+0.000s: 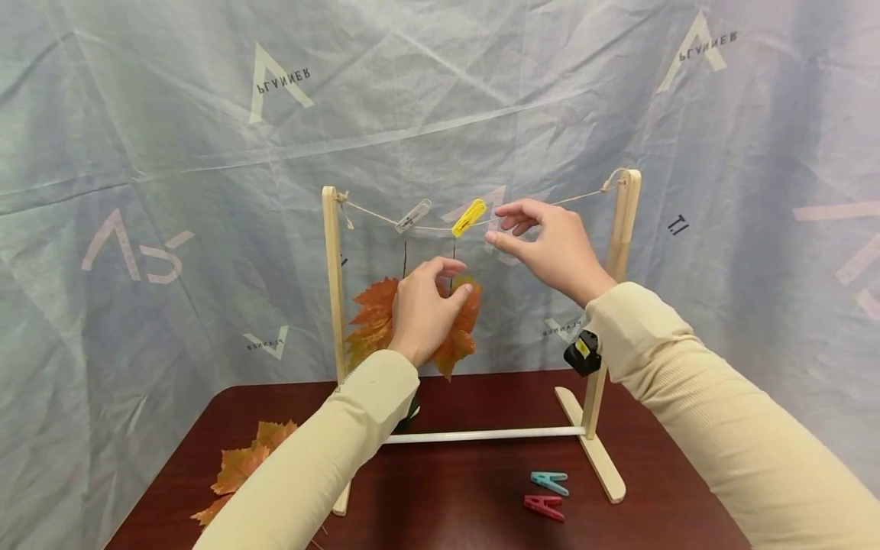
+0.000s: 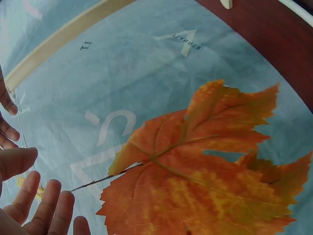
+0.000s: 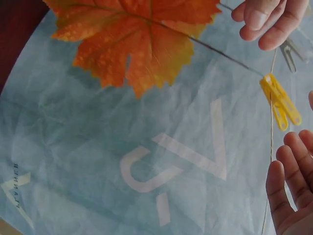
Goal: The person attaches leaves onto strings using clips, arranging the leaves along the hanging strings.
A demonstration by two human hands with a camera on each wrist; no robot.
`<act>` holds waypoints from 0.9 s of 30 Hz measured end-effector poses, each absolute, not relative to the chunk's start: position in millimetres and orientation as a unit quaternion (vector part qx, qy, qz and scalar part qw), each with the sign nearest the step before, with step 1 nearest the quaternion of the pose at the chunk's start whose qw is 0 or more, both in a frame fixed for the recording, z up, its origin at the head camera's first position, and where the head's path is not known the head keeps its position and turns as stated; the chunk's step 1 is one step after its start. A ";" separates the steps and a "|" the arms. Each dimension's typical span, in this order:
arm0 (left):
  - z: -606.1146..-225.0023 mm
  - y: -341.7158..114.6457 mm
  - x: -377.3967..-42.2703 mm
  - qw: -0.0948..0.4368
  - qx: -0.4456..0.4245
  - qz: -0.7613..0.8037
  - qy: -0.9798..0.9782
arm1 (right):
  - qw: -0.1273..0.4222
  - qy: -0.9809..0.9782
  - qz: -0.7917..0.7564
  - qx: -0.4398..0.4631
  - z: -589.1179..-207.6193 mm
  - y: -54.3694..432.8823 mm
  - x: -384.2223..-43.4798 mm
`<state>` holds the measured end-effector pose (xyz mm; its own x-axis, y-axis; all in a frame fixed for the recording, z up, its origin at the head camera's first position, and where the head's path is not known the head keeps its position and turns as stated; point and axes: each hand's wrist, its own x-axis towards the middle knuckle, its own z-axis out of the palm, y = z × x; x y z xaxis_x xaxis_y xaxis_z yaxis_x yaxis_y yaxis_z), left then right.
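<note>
A yellow clothespin (image 1: 470, 218) clips a leaf stem to the string (image 1: 436, 228); the orange maple leaf (image 2: 181, 166) hangs below it. To its left a grey clothespin (image 1: 412, 217) is on the same string, above a second stem and an orange leaf (image 1: 374, 313). My right hand (image 1: 546, 241) is just right of the yellow clothespin, apart from it, fingers loosely bent and holding nothing. Lower down, my left hand (image 1: 426, 305) is in front of the leaves, thumb and fingers spread near the stem. In the right wrist view a gap separates the yellow clothespin from both hands.
Two wooden posts (image 1: 333, 283) carry the string, and a white bar (image 1: 481, 437) joins them low down. On the dark red table (image 1: 440, 496) lie a blue clothespin (image 1: 550, 481), a red clothespin (image 1: 545, 506) and more leaves (image 1: 241, 466) at left. Grey cloth hangs behind.
</note>
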<state>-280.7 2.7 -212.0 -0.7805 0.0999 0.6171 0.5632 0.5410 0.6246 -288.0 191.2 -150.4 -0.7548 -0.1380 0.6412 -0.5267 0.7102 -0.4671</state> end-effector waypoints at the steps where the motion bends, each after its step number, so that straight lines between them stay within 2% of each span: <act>1: -214.3 1.7 -279.2 0.263 -0.206 -0.439 -0.834 | 0.293 -0.877 0.330 0.192 -153.4 191.5 -286.3; 11: -241.4 -10.6 -264.6 0.227 -0.248 -0.455 -0.825 | 0.246 -0.883 0.338 0.211 -188.8 194.7 -265.6; 27: -282.6 -34.3 -248.0 0.193 -0.241 -0.468 -0.828 | 0.198 -0.878 0.377 0.218 -252.5 193.8 -238.1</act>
<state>-248.0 -34.3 -282.6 -0.8088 0.2187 0.5459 0.5804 0.4463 0.6811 -238.1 193.8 -252.5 -0.8269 -0.2331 0.5118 -0.5317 0.6205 -0.5764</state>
